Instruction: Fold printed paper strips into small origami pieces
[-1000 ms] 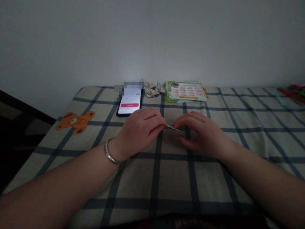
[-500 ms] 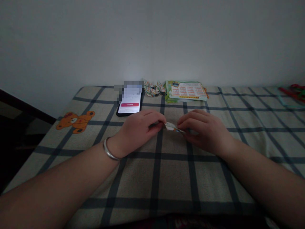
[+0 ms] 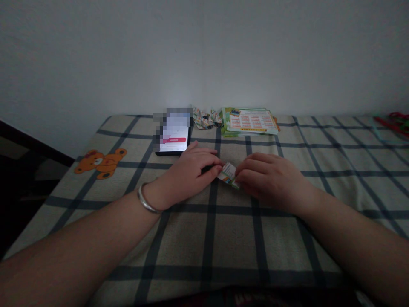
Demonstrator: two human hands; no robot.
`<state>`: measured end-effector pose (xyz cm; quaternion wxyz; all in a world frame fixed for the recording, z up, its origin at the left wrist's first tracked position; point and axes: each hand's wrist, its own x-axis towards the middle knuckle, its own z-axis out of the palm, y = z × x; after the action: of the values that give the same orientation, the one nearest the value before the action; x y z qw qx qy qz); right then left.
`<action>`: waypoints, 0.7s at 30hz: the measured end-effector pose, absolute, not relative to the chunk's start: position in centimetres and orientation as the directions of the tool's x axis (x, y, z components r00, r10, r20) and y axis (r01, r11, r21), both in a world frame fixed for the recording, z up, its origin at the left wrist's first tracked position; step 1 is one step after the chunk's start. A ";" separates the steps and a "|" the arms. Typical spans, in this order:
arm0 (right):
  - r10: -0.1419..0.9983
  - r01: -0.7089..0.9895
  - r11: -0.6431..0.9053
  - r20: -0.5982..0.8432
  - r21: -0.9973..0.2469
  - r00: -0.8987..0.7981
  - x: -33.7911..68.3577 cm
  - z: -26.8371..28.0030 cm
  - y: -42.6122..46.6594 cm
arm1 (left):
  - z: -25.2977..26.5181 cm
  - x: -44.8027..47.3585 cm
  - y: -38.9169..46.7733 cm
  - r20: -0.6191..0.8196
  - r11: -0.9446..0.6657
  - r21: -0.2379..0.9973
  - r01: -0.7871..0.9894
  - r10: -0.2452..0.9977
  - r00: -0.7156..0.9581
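Observation:
A small folded piece of printed paper (image 3: 228, 171), white with green and orange bits, is held between my two hands just above or on the checked cloth. My left hand (image 3: 200, 170), with a silver bangle on the wrist, pinches its left corner between thumb and fingers. The right edge is gripped by my right hand (image 3: 266, 179), whose curled fingers hide part of the paper. Beyond the hands lie several folded paper pieces (image 3: 204, 120) and a stack of printed sheets (image 3: 251, 121).
A phone (image 3: 174, 145) with a lit screen lies behind my left hand. An orange bear figure (image 3: 101, 163) is on the checked cloth (image 3: 179, 247) at the left. Red and green items (image 3: 398, 123) sit at the far right. A pale wall (image 3: 204, 55) stands behind.
The folded paper has turned so that more of its printed face shows. My right hand has shifted slightly left and down, and the left hand's fingers have spread a little.

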<state>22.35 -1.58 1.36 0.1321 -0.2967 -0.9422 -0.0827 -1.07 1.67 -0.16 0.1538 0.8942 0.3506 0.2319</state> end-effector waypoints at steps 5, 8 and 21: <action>0.548 0.575 0.813 0.211 0.091 -0.809 22.2 1.4 -1.6 | -0.2 -0.8 1.5 0.282 -0.745 0.373 0.553 0.659 0.697; 0.566 0.586 0.809 0.213 0.044 -0.796 22.3 1.4 -1.7 | -0.2 -0.8 1.3 0.299 -0.749 0.337 0.570 0.660 0.689; 0.698 0.700 0.712 0.162 -0.052 -0.698 22.2 1.5 -2.0 | 0.7 -0.9 0.5 0.317 -0.881 -0.058 0.469 0.429 0.846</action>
<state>22.18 -2.02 1.48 0.0850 -0.3793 -0.9213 -0.0066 -0.87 0.46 0.68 -0.0666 0.9584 0.2342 0.1490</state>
